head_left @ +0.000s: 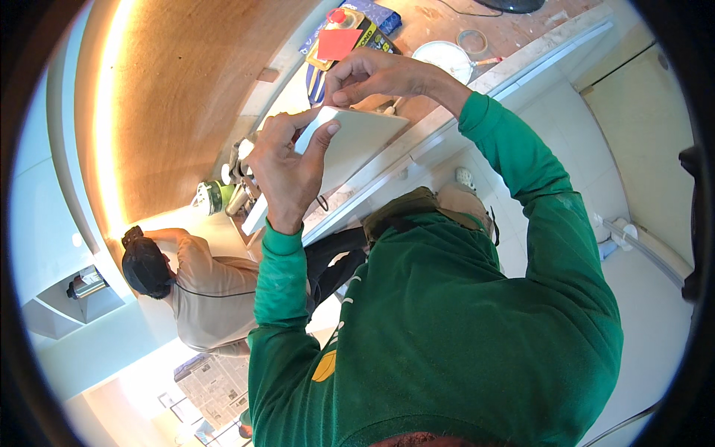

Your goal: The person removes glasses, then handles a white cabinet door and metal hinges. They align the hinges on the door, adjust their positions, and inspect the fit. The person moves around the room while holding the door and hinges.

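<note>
A thin white panel (356, 141) is held up at its corner by my left hand (287, 164), thumb on the near face and fingers behind. My right hand (376, 77) reaches over from the right, its fingers bent and drawn together at the panel's upper edge. Whatever may be between those fingertips is too small to make out. Just beyond my right hand stands a yellow and black can (365, 33) with a red cap. A flat red piece (338, 45) covers part of the can's front.
The worktop (428, 18) carries a round white tub (445, 59), a tape roll (471, 42) and a brush (488, 61). Left of the panel sits a green-and-clear container (212, 197). A co-worker in a dark cap (145, 264) stands at the left with an arm raised.
</note>
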Demonstrator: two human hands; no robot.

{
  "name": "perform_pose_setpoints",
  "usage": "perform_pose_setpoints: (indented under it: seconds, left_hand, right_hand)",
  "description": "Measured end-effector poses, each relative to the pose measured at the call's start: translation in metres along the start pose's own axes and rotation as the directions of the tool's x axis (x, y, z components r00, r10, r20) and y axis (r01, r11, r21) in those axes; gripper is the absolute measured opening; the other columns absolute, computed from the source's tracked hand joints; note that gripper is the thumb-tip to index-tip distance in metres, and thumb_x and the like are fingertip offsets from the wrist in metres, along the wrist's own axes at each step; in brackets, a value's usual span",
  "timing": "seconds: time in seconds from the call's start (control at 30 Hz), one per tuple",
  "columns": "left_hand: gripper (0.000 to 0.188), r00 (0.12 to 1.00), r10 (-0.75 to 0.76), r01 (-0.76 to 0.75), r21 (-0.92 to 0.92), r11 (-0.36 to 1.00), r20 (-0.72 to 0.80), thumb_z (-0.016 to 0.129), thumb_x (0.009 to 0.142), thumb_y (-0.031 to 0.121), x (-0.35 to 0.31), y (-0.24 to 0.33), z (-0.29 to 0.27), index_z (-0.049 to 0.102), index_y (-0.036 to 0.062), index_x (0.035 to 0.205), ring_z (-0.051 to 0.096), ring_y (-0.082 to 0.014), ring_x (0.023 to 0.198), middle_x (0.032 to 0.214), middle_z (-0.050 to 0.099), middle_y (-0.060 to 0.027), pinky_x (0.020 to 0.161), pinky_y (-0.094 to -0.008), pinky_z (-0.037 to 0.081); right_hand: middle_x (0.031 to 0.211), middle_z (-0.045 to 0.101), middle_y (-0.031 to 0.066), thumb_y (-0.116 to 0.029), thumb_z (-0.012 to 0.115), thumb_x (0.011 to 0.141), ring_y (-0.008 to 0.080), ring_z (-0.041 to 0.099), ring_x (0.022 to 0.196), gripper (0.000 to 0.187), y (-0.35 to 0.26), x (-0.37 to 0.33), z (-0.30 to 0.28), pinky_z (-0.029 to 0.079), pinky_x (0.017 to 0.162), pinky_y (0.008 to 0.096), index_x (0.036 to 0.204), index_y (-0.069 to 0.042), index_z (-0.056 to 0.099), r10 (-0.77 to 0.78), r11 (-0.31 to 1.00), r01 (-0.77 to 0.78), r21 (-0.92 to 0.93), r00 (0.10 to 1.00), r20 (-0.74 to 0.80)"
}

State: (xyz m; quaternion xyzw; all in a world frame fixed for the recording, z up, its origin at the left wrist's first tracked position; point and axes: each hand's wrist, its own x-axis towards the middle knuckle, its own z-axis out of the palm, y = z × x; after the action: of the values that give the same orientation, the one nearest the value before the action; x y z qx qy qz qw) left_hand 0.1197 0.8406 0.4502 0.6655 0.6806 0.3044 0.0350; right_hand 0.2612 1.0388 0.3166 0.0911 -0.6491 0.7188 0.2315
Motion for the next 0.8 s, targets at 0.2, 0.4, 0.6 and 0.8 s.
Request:
perform_pose_setpoints:
  seconds: [0.2, 0.4, 0.6, 0.8]
  left_hand:
    - [0.031, 1.000, 0.025, -0.025, 0.040, 0.999, 0.003, 0.100, 0.090, 0.016, 0.005, -0.002, 0.000, 0.086, 0.0018, 0.113, 0.074, -0.0218, 0.087, 0.095, 0.079, -0.0123, 0.081, -0.0355, 0.062]
    - [0.031, 0.999, 0.045, -0.045, 0.055, 0.997, 0.000, 0.100, 0.089, 0.015, 0.010, -0.004, 0.000, 0.085, 0.0024, 0.112, 0.073, -0.0248, 0.087, 0.094, 0.079, -0.0130, 0.079, -0.0373, 0.060]
    - [0.028, 0.997, 0.064, -0.062, 0.038, 0.997, -0.048, 0.099, 0.091, 0.015, 0.022, -0.016, 0.001, 0.087, 0.0027, 0.113, 0.073, -0.0207, 0.085, 0.094, 0.080, -0.0105, 0.078, -0.0351, 0.056]
    - [0.031, 0.997, 0.042, -0.042, 0.012, 0.999, -0.058, 0.100, 0.087, 0.015, 0.031, -0.027, 0.002, 0.086, 0.0014, 0.111, 0.075, -0.0296, 0.090, 0.098, 0.081, -0.0146, 0.081, -0.0408, 0.059]
  right_hand:
    - [0.112, 0.079, 0.0035, -0.038, 0.083, 0.109, 0.0136, 0.074, 0.109, 0.037, 0.005, 0.004, -0.008, 0.059, 0.100, 0.0338, 0.121, -0.003, 0.082, -0.022, 0.999, 0.020, 0.027, 0.999, 0.044]
    - [0.114, 0.080, 0.0045, -0.032, 0.086, 0.107, 0.0151, 0.075, 0.113, 0.033, -0.009, 0.012, -0.012, 0.060, 0.100, 0.0342, 0.122, -0.003, 0.080, 0.014, 0.998, -0.012, -0.065, 1.000, 0.027]
    - [0.106, 0.082, 0.0028, -0.015, 0.089, 0.101, 0.0155, 0.079, 0.097, 0.018, -0.037, -0.008, 0.012, 0.064, 0.088, 0.0338, 0.114, -0.007, 0.081, -0.200, 0.914, 0.089, -0.396, 0.948, -0.249]
    - [0.098, 0.081, 0.0080, -0.016, 0.086, 0.098, 0.0250, 0.081, 0.089, 0.013, -0.056, -0.004, 0.043, 0.063, 0.075, 0.0361, 0.104, -0.008, 0.078, -0.455, 0.599, 0.033, -0.800, 0.836, -0.307]
